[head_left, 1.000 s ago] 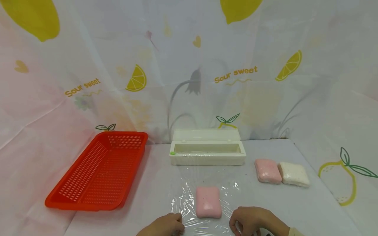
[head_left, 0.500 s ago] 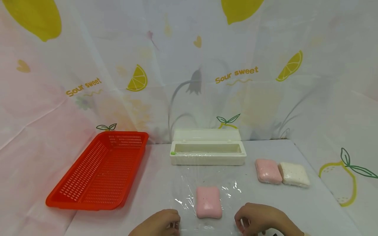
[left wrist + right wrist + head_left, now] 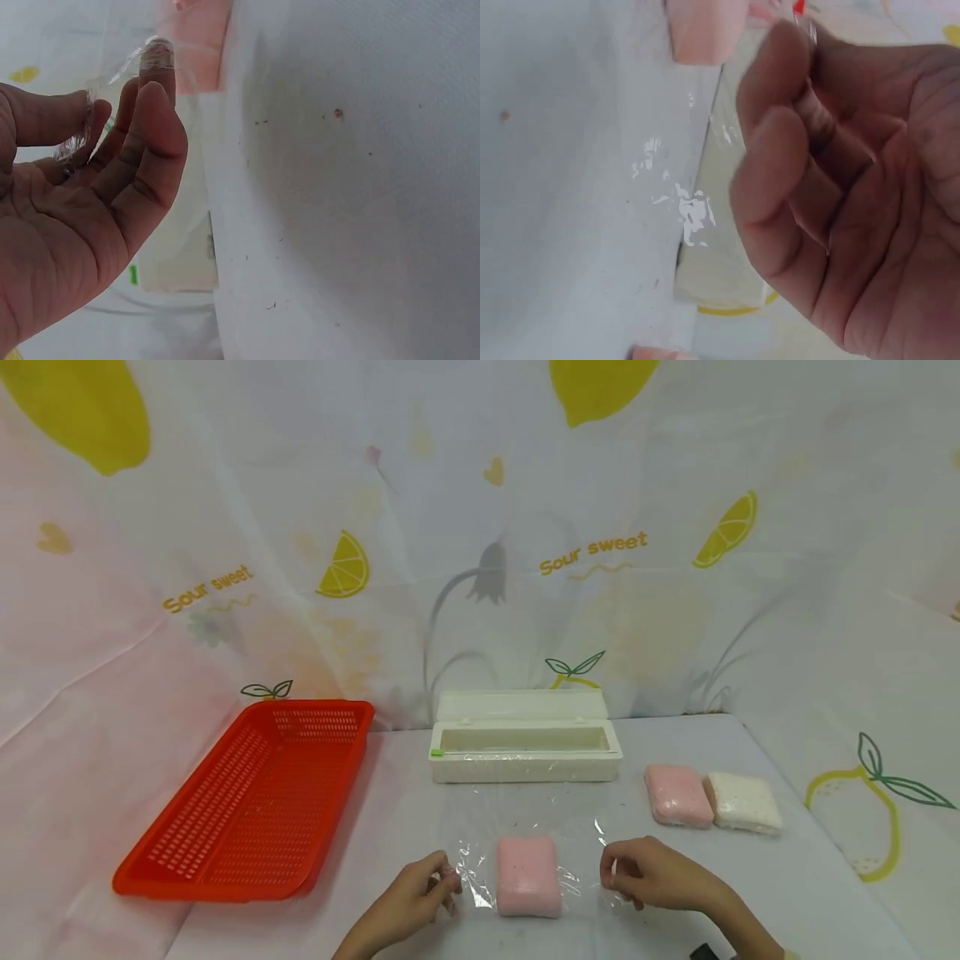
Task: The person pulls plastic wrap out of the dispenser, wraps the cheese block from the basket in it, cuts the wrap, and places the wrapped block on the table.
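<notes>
Pink block (image 3: 528,875) near front edge of table (image 3: 757,877), centre, lying on cling film (image 3: 480,868). L hand (image 3: 420,893) just left of block, fingers curled, pinching film edge. R hand (image 3: 651,875) just right of block, fingers curled on film's other edge. Film lifted at both sides, w/ block between hands. Red basket (image 3: 247,802) at left edge; white dispenser box (image 3: 525,745) at back, lid open; pink & white blocks (image 3: 712,797) at right side.

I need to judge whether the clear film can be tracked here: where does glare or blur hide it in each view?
Head view: sharp, evenly lit; plastic wrap shows only as white glints beside the pink block. Left wrist view: left hand close and soft, film faint at the fingertips. Right wrist view: blurred throughout, right hand fills the frame, glare specks on the film.
</notes>
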The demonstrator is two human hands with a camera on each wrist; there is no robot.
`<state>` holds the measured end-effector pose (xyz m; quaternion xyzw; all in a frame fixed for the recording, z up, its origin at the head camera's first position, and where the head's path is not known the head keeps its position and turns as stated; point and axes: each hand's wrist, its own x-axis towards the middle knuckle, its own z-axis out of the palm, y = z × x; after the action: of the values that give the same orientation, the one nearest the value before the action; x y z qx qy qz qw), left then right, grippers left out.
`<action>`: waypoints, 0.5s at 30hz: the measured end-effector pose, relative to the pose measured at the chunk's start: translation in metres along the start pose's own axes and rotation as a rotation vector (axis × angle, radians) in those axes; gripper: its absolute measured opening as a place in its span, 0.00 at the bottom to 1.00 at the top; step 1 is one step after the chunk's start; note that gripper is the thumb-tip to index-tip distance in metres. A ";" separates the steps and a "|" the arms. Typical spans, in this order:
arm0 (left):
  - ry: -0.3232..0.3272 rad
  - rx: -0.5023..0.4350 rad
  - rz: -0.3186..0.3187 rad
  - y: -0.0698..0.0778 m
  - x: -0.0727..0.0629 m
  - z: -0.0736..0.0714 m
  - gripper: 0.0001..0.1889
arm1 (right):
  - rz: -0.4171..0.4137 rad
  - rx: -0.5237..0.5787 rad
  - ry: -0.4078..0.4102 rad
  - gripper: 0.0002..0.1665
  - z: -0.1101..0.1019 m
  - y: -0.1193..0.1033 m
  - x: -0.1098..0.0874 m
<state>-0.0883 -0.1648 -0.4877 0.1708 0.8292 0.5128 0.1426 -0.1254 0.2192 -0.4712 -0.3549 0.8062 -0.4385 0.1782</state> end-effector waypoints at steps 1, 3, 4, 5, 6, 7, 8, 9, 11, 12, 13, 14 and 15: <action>0.010 -0.012 -0.026 -0.001 0.002 0.001 0.06 | 0.022 -0.009 0.032 0.03 0.000 0.001 0.001; 0.034 -0.025 -0.069 -0.004 0.008 0.004 0.06 | 0.072 -0.020 0.092 0.03 0.001 0.002 0.003; 0.046 -0.022 -0.081 -0.005 0.010 0.005 0.06 | 0.094 -0.028 0.117 0.03 0.001 0.003 0.004; 0.060 -0.012 -0.083 -0.007 0.013 0.007 0.06 | 0.119 -0.039 0.138 0.03 0.002 0.004 0.005; 0.075 0.000 -0.082 -0.009 0.015 0.009 0.07 | 0.132 -0.057 0.158 0.03 0.003 0.006 0.007; 0.090 0.013 -0.078 -0.011 0.017 0.010 0.07 | 0.143 -0.076 0.176 0.03 0.004 0.007 0.008; 0.106 0.025 -0.072 -0.012 0.019 0.012 0.07 | 0.153 -0.095 0.190 0.03 0.006 0.009 0.010; 0.118 0.032 -0.069 -0.014 0.021 0.013 0.07 | 0.161 -0.115 0.201 0.03 0.008 0.011 0.012; 0.137 0.050 -0.070 -0.018 0.023 0.016 0.08 | 0.175 -0.152 0.219 0.03 0.012 0.015 0.014; 0.142 0.058 -0.074 -0.020 0.025 0.017 0.09 | 0.181 -0.173 0.227 0.03 0.014 0.017 0.016; 0.147 0.072 -0.081 -0.021 0.025 0.018 0.10 | 0.192 -0.184 0.231 0.03 0.016 0.020 0.016; 0.149 0.089 -0.089 -0.023 0.026 0.019 0.10 | 0.202 -0.192 0.233 0.03 0.018 0.022 0.017; 0.150 0.107 -0.093 -0.024 0.027 0.020 0.10 | 0.211 -0.199 0.233 0.03 0.019 0.024 0.018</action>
<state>-0.1079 -0.1471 -0.5193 0.1007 0.8708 0.4718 0.0945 -0.1361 0.2038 -0.5016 -0.2312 0.8935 -0.3738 0.0925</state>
